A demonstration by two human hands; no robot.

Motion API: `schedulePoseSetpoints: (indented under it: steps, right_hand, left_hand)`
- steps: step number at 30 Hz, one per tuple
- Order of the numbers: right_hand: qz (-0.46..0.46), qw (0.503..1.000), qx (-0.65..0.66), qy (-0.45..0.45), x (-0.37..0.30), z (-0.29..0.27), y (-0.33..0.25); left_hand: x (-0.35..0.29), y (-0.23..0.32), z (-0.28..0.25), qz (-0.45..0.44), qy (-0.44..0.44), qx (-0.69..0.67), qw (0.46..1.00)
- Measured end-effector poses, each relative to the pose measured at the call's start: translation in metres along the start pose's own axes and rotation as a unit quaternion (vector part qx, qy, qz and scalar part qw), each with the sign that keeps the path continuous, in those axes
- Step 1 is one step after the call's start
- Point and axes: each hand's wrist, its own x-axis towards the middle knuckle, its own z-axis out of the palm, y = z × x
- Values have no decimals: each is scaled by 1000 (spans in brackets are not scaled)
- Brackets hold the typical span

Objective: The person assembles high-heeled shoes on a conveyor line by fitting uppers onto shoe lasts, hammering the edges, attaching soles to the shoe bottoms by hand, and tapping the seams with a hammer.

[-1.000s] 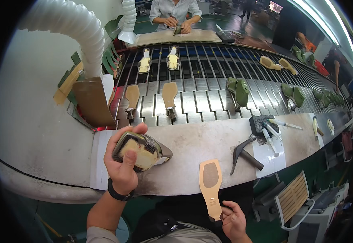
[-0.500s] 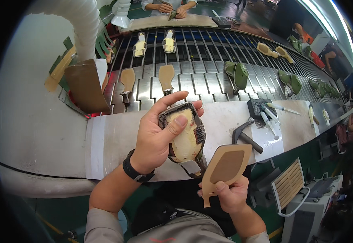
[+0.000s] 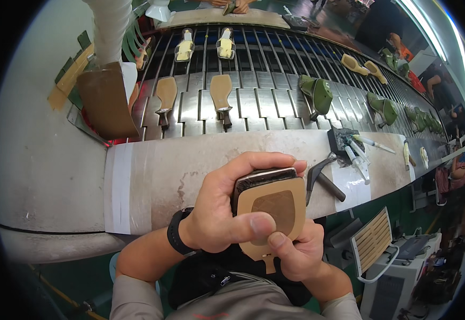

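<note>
A dark shoe with a squared toe is held bottom up in my left hand, whose fingers curl round its far end. Over its underside lies a tan shoe sole with a brown patch in the middle, hiding nearly all of the shoe except the dark toe rim. My left thumb presses on the sole's face. At the narrow end, my right hand grips the sole, its thumb on top close to my left thumb; its other fingers are partly hidden beneath.
A hammer lies right of my hands, near a dark block and several syringes. Beyond the bench, a slatted conveyor carries tan soles, cream-bottomed shoes and green shoes. A person's hands work on the far side.
My right hand has brought the sole up and left onto the shoe's underside. My left hand has shifted slightly down and right, its thumb moving from the shoe's bottom onto the sole.
</note>
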Motion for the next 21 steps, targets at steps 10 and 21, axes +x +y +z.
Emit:
schedulePoseSetpoints:
  steps: [10,21]
  right_hand:
    - [-22,1000,-16,-7,-7,-2,8]
    - [-33,999,17,4,-10,4,3]
  left_hand:
    - [-6,-6,-1,50,-48,43,997]
    - [-12,6,9,4,-35,37,999]
